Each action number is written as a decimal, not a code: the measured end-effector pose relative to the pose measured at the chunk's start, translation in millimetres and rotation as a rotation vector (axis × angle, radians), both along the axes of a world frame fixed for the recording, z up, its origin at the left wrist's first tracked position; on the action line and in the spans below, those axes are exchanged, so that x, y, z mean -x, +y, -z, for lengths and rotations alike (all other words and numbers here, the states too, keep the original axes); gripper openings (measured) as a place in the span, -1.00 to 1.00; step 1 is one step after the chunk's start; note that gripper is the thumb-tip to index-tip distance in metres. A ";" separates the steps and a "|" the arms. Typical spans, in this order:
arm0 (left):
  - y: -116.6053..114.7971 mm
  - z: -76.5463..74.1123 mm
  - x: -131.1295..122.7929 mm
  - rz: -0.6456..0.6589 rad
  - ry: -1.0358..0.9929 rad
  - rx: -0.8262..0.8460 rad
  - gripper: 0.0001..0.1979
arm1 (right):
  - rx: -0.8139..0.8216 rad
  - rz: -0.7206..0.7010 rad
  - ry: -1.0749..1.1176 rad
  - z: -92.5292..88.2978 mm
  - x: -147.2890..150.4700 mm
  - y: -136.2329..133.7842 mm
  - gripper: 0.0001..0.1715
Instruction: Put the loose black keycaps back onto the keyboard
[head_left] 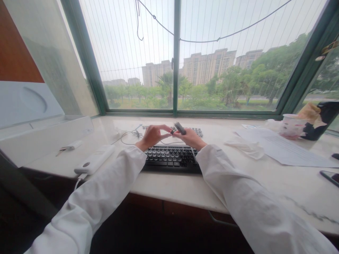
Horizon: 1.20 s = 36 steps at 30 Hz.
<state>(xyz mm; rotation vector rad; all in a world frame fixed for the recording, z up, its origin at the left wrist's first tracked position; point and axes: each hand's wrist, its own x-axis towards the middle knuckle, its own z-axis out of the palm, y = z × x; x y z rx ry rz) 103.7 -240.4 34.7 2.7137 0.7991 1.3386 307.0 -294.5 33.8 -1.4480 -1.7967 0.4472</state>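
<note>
My left hand (153,135) is closed in a pinch, thumb and index finger meeting on a small black piece (172,131) that looks like a keycap. Fingertips of my right hand (194,138) touch the same piece. A short dark grey stick-shaped object (180,128) is gripped in my right hand and points up and away; its kind is not clear. Both hands are held above the back edge of a black keyboard (169,158). Beyond them, several small keycap-like pieces (198,131) lie in rows on the white counter, partly hidden by my hands.
A thin cable (129,137) lies coiled left of the keyboard. Farther left are a white power strip (95,159) and keys (62,151). To the right lie a crumpled tissue (247,148), paper sheets (286,148), a paper cup (291,125) and a phone (331,177). A window stands behind.
</note>
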 end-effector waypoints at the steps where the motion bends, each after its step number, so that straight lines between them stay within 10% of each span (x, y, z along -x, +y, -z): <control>1: 0.5 0.3 0.3 0.004 0.005 -0.001 -0.74 | 0.000 0.007 -0.004 0.4 0.2 0.2 -0.49; 13: 1.1 3.1 -0.5 -0.026 0.019 -0.006 -0.75 | -0.017 0.009 -0.075 2.2 2.7 0.2 -0.55; 22: 12.6 5.2 8.9 -0.154 0.064 -0.008 -0.83 | -0.051 0.283 -0.606 4.4 3.1 -9.8 -0.68; 36: 81.4 -4.7 14.0 -0.305 0.360 0.145 -0.85 | -0.076 0.126 -0.765 8.8 17.4 -12.6 -0.69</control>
